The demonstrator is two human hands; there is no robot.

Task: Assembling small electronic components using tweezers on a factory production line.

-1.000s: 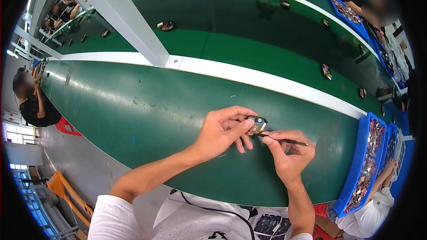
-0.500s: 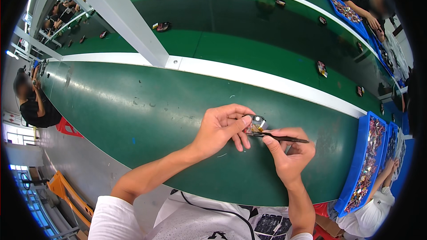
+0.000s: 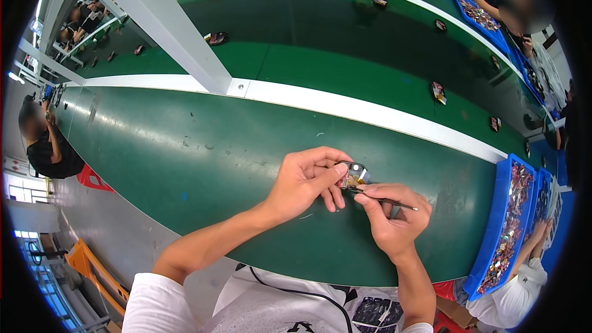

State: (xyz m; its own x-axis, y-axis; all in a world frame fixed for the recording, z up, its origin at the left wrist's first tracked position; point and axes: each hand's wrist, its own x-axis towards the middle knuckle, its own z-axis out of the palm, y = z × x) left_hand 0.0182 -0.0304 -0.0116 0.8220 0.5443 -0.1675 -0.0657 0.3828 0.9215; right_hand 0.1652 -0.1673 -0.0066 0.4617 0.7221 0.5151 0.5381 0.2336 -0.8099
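The small open device (image 3: 353,177), above the green bench (image 3: 246,142), is pinched in the left hand (image 3: 306,180); the right hand (image 3: 398,216) closes on a thin dark tool (image 3: 402,204), rear end now dipped, tip still near the device's lower edge — work stays there. A white rail (image 3: 370,111) bars the belt (image 3: 333,31) — its units (image 3: 438,93) slid left; blue bin (image 3: 493,228) right.

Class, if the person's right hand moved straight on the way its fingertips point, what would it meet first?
The right hand would probably first meet the small black-framed electronic device held in the left hand, though depth is hard to judge.
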